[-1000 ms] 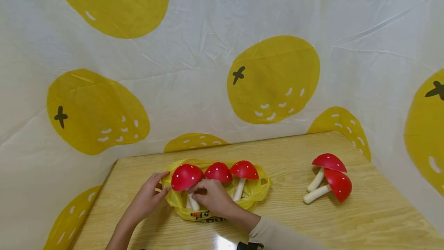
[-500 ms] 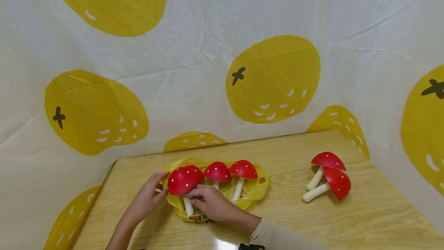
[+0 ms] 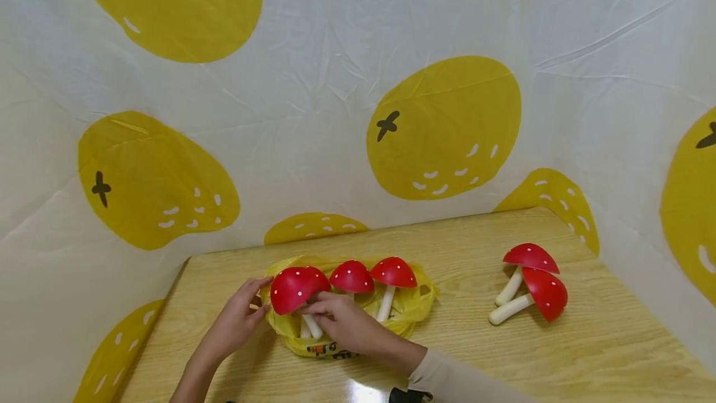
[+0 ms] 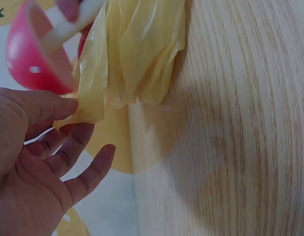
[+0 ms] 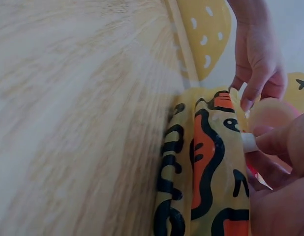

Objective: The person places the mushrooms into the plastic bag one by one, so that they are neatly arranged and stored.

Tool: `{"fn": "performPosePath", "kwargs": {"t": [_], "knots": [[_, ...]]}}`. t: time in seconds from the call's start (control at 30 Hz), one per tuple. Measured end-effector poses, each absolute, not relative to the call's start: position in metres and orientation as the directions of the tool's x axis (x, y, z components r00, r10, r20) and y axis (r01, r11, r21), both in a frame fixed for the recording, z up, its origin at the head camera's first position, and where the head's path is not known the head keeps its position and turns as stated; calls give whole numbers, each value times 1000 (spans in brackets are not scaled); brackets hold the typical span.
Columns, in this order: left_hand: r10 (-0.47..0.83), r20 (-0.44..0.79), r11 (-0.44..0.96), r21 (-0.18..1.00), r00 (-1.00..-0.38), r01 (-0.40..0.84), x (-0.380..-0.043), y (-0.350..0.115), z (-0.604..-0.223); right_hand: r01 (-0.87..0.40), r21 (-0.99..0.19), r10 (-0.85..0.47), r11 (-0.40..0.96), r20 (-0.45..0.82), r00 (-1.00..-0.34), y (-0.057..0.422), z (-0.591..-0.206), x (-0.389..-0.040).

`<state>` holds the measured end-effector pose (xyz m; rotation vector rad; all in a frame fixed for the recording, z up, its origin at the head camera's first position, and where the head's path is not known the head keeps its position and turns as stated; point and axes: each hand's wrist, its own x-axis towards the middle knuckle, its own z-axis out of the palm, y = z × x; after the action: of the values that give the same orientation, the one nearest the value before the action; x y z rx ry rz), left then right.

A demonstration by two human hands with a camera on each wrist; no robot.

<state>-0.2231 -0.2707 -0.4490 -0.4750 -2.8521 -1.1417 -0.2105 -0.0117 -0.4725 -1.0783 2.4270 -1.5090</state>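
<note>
My right hand holds a toy mushroom by its white stem, the red white-dotted cap tilted up to the left over the bag's left end. The right wrist view shows the stem between thumb and fingers. With thumb and fingertips, my left hand pinches the edge of the yellow plastic bag. Inside the open bag stand more mushrooms: one red cap partly hidden behind the held one, a middle mushroom and a right mushroom.
Two similar mushrooms lie overlapping on the wooden table at the right, the back mushroom partly behind the front mushroom. A white cloth printed with yellow fruit hangs along the back and sides.
The held mushroom has shifted slightly left, and the cap behind it has come into sight. Its stem swung upright, then leaned again. The left hand keeps its place at the bag's edge.
</note>
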Motion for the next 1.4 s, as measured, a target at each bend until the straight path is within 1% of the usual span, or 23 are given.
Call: {"fn": "performPosePath", "kwargs": {"t": [0.17,0.4,0.57,0.67,0.77,0.87,1.0,1.27,1.4], "knots": [[274,149,681,668,-950,301,-223,-271,-450,-511,-801,-610,311,244,-753,-11,-474,-208],[265,155,688,661,-952,299,-223,-270,-451,-570,-774,-635,277,298,-713,-9,-473,-212],[258,144,700,654,-955,287,-223,-270,-450,-565,-779,-655,273,280,-702,-7,-473,-212],[259,144,699,655,-955,288,-223,-271,-449,-547,-791,-659,272,261,-705,-7,-474,-212],[270,157,692,655,-950,305,-224,-271,-450,-497,-835,-661,237,236,-712,-7,-474,-212],[279,172,688,650,-945,322,-224,-271,-450,-417,-886,-658,205,190,-728,-6,-473,-211],[282,167,686,653,-945,320,-223,-271,-449,-365,-912,-659,186,159,-735,-6,-474,-212],[283,140,688,660,-949,303,-223,-271,-448,-346,-931,-705,115,169,-689,-5,-477,-213],[280,140,690,658,-950,301,-224,-270,-448,-336,-934,-721,124,148,-677,-4,-478,-212]]}}
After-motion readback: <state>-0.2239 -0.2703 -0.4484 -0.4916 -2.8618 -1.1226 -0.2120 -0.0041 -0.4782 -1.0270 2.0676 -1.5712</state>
